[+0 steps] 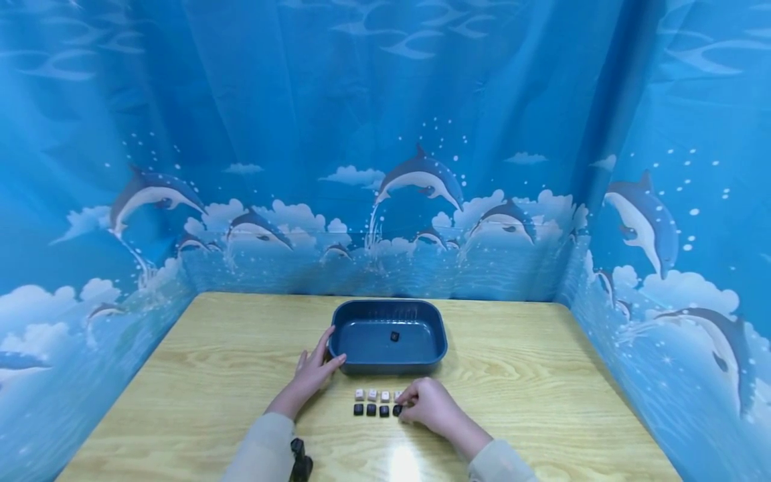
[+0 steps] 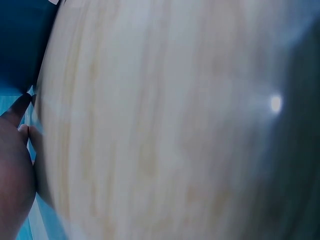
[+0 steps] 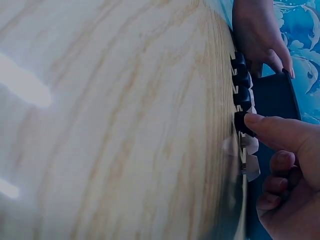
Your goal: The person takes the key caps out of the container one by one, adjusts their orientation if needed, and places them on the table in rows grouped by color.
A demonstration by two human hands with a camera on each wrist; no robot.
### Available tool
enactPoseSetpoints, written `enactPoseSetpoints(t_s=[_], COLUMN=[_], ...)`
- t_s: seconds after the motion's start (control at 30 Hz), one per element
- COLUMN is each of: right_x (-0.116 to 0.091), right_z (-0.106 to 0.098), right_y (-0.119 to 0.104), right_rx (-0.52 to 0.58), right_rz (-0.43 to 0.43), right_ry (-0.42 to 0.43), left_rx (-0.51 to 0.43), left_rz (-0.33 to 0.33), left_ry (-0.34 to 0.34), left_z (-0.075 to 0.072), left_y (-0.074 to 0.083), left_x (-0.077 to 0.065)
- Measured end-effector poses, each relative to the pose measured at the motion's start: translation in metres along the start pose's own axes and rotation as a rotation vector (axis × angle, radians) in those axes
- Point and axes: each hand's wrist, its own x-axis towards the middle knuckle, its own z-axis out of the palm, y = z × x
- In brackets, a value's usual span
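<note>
In the head view, my right hand (image 1: 430, 405) pinches a black keycap (image 1: 397, 410) at the right end of a black row. The right wrist view shows the thumb against this black keycap (image 3: 243, 123), in line with the others. Behind it runs a row of white keycaps (image 1: 372, 395), partly covered by my right hand. My left hand (image 1: 313, 373) touches the left front corner of a dark blue bin (image 1: 385, 368), fingers extended along its side and thumb at the front rim. One black keycap (image 1: 394, 336) lies inside the bin.
A light wood table (image 1: 241, 348) carries everything. A blue curtain (image 1: 301, 134) printed with dolphins stands behind and at both sides. A small black object (image 1: 300, 462) sits beside the left sleeve.
</note>
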Motion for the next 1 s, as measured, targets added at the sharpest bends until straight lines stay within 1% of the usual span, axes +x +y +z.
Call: enactPoseSetpoints(t_s=[0.27,0.4,0.53,0.83,1.0], right_x=[-0.0016,-0.0012,-0.0006,-0.0010,-0.0005], right_z=[-0.0017,-0.0012,0.0000,-0.0003,0.0028], right_y=[-0.0011,-0.0023,-0.0021,-0.0028,-0.0041], right_rx=[-0.014,-0.060,-0.101,-0.119,-0.154], right_rz=[0.004,-0.003,0.007,-0.005,-0.017], right_ry=[-0.006,0.021,0.041,0.037,0.030], left_rx=[0.004,0.007,0.004,0.005,0.005], left_rz=[-0.009,-0.007,-0.007,-0.006,-0.008], left_ry=[-0.008,-0.004,-0.004,-0.001,-0.003], left_z=[-0.0006,-0.0008,0.0002,-0.0001,-0.0004], left_y=[-0.0004,0.0003,0.0006,0.0010,0.0014], left_x=[-0.0010,-0.0007,-0.0007,-0.0009,-0.0006])
